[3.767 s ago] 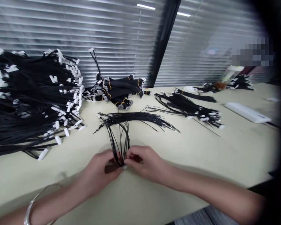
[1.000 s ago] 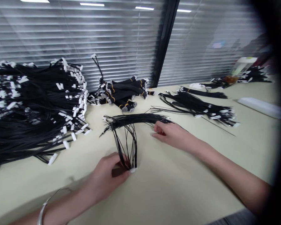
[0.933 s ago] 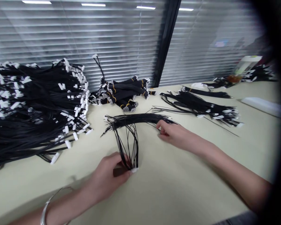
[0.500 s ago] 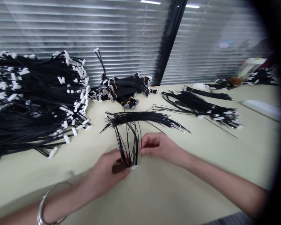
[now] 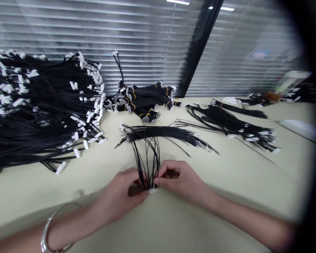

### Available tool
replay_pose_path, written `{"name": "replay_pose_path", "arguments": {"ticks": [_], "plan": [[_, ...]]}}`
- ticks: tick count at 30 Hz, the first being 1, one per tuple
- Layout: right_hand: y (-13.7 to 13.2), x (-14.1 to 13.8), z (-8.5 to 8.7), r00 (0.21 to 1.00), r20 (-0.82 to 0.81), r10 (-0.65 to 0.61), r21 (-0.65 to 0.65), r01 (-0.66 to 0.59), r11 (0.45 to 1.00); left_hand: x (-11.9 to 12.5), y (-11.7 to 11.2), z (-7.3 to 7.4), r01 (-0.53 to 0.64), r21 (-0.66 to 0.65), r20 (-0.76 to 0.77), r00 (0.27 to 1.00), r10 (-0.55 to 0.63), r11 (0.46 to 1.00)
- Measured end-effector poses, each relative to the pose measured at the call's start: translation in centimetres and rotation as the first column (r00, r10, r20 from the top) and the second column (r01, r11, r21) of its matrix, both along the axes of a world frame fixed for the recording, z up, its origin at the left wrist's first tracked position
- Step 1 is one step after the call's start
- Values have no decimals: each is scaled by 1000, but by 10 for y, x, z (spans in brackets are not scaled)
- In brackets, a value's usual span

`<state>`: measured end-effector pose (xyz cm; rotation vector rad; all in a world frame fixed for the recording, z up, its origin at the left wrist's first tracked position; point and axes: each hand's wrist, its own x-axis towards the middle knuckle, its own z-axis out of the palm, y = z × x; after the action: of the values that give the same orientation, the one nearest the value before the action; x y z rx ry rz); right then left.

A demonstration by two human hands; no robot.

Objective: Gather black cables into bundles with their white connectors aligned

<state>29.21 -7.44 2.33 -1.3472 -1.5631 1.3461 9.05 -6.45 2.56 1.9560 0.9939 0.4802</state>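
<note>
Between thumb and fingers, my left hand (image 5: 125, 191) grips a white connector (image 5: 153, 190) just above the table. Several thin black wires (image 5: 140, 161) rise from it and arch toward the loose bundle behind. My right hand (image 5: 177, 177) pinches a single black wire close to the connector's right side, thumb and index finger together. Whether that wire's end sits inside the connector is hidden by the fingertips. Behind both hands lies a loose bundle of black wires (image 5: 171, 132) with small metal ends.
On the left is a large heap of black cables (image 5: 47, 88) with white connectors. Bundles with yellow ties (image 5: 147, 98) lie by the window blinds (image 5: 137, 35). To the right are another wire bundle (image 5: 234, 123), a white object (image 5: 300, 128) and a clear container (image 5: 289, 82).
My right hand has moved down and left, bringing the pinched wire to the connector. My left hand keeps its hold on the connector. The view has shifted slightly.
</note>
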Motion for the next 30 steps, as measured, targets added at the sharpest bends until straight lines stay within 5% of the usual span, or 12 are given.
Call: {"name": "replay_pose_path", "arguments": {"ticks": [19, 30], "plan": [[-8, 0, -2, 979, 205, 1, 297, -63, 953, 1, 1, 0, 16, -15, 27, 1000, -16, 1000], [-8, -5, -4, 944, 317, 89, 216, -163, 963, 1, 0, 7, 38, 38, 39, 998, -40, 999]]}}
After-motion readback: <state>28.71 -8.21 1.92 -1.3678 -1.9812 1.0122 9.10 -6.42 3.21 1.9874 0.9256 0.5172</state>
